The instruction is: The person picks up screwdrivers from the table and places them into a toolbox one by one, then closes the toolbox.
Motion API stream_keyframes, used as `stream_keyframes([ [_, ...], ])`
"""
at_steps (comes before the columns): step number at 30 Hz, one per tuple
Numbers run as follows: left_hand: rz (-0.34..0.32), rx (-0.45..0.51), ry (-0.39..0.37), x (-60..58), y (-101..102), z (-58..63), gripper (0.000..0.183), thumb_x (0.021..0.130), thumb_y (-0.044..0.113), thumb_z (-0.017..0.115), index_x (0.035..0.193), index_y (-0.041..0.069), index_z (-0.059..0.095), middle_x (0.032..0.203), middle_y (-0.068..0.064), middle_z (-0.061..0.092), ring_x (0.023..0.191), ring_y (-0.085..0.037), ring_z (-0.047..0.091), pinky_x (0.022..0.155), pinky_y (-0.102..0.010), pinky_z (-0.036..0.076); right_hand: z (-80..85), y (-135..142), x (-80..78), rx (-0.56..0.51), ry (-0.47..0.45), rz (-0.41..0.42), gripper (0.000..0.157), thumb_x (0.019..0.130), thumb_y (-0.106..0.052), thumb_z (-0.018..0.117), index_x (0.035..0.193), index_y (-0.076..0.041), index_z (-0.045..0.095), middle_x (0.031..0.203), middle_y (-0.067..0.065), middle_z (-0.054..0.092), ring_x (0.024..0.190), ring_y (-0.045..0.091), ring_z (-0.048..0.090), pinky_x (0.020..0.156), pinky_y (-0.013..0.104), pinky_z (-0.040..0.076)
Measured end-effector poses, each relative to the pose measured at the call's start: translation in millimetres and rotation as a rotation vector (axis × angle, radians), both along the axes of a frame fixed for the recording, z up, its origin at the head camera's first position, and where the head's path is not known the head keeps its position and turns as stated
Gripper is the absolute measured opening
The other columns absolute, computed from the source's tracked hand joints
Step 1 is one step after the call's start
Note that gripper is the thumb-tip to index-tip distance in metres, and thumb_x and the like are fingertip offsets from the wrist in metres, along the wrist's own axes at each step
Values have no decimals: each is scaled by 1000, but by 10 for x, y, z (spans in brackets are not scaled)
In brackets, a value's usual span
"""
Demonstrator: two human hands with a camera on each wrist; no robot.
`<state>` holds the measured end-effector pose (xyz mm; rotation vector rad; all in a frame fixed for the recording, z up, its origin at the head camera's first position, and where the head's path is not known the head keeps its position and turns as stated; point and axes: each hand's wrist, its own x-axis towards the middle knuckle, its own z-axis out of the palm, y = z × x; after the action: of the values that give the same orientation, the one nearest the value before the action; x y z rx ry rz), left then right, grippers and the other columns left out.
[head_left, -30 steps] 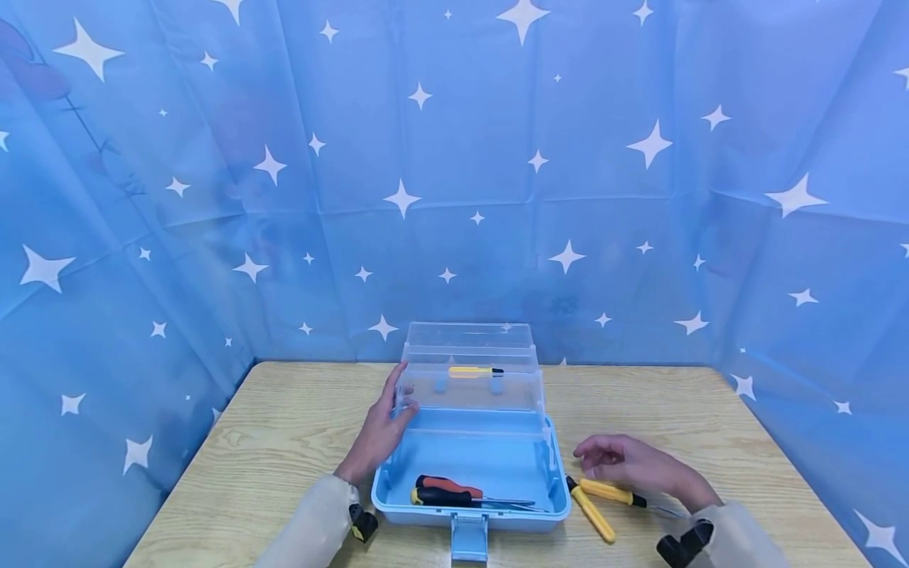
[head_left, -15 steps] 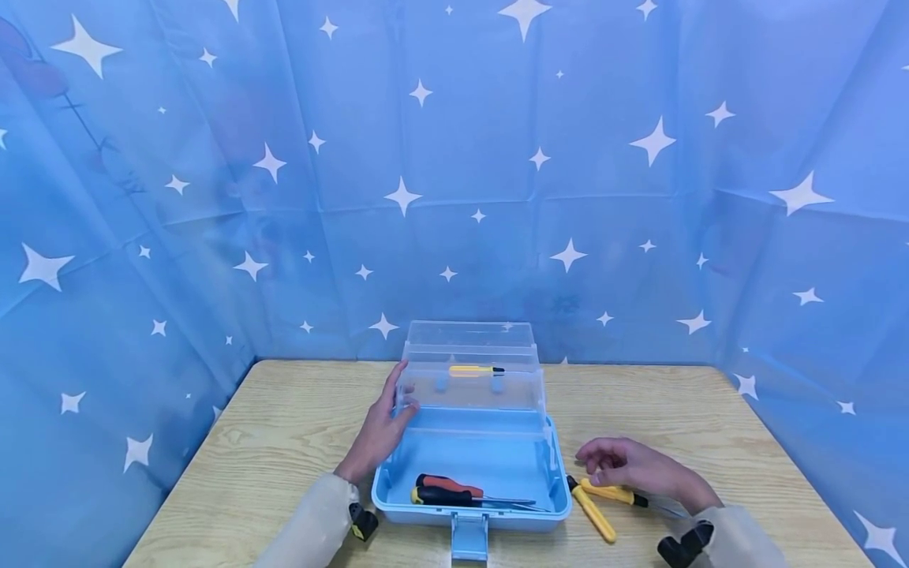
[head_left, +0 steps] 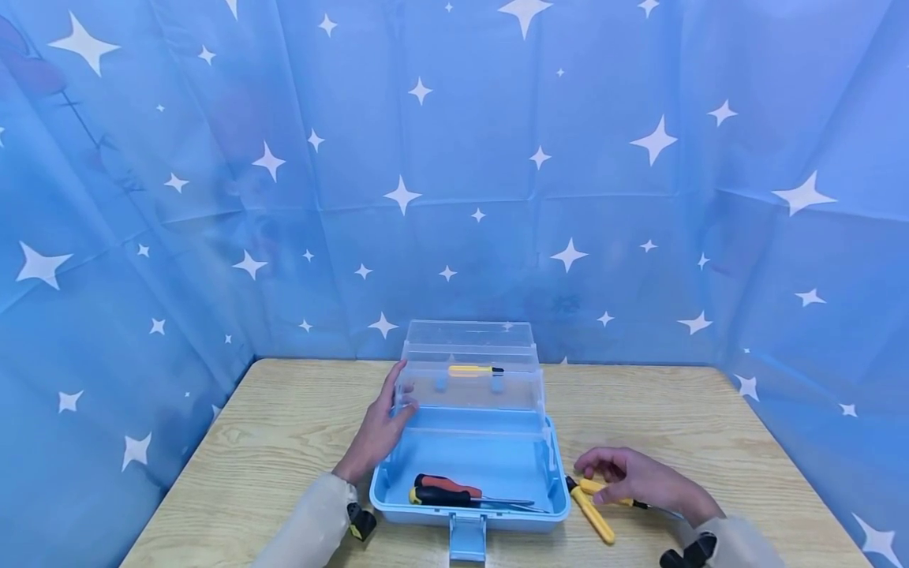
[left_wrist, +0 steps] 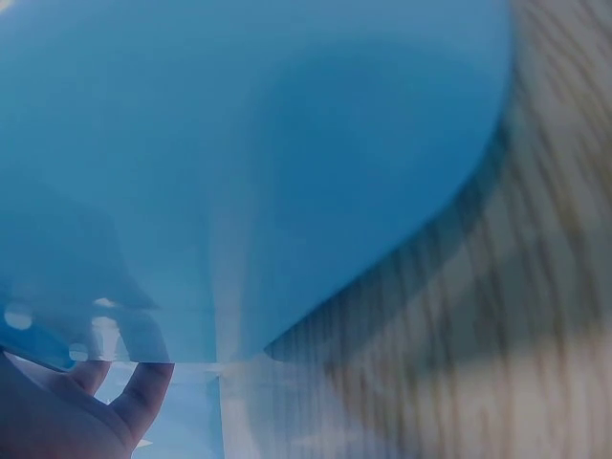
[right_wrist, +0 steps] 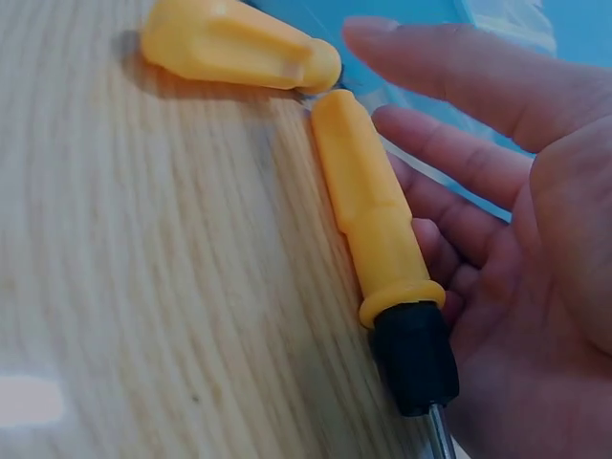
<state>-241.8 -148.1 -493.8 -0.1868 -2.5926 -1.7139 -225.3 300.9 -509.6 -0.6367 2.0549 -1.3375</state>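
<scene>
A light-blue toolbox [head_left: 469, 454] stands with its clear lid [head_left: 469, 335] raised. My left hand [head_left: 378, 432] grips the left side of its clear upper part, the thumb in front and fingertips showing through the plastic. In the right wrist view a yellow screwdriver [right_wrist: 373, 201] with a black collar lies on the wood. My right hand [head_left: 639, 477] is around its far side, fingers loosely bent and the thumb apart from the handle. Beside it lies a second yellow-handled tool [head_left: 593, 515], its black end at the toolbox's right wall.
Inside the toolbox lie a black-handled screwdriver [head_left: 443, 496] and a red-handled tool [head_left: 454, 485]. A small yellow screwdriver [head_left: 470, 371] rests in the clear upper tray. The latch [head_left: 467, 538] hangs down in front. A blue starry curtain [head_left: 454, 197] surrounds the wooden table [head_left: 284, 442].
My right hand has lowered slightly toward the yellow screwdriver, its fingers coming down over the handle. The left hand stays at the toolbox.
</scene>
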Motion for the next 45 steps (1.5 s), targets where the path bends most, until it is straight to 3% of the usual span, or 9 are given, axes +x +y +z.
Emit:
stream_keyframes([
  [8,1,0,2,-1,-10,-16,66,102,38,54,152,53,14,146,-8,47,136,-34,45,109,-65,36,-13,-1,9,27,52,11,42,87,-11,73,126,-4,61,108,13,59,85,17,52,68,26,44],
  [17,-2,3,-6,-11,-16,-16,64,102,40,54,151,54,16,147,-7,47,137,-34,44,109,-66,35,-49,-10,17,40,56,-36,39,84,-12,76,121,-5,64,101,11,58,82,17,52,65,25,42],
  [45,-1,-2,10,-9,-10,-21,66,103,35,53,152,54,13,147,-8,47,137,-34,45,108,-65,36,-35,-54,58,72,107,-93,26,92,-17,69,115,-6,66,102,8,61,82,13,53,66,26,43],
])
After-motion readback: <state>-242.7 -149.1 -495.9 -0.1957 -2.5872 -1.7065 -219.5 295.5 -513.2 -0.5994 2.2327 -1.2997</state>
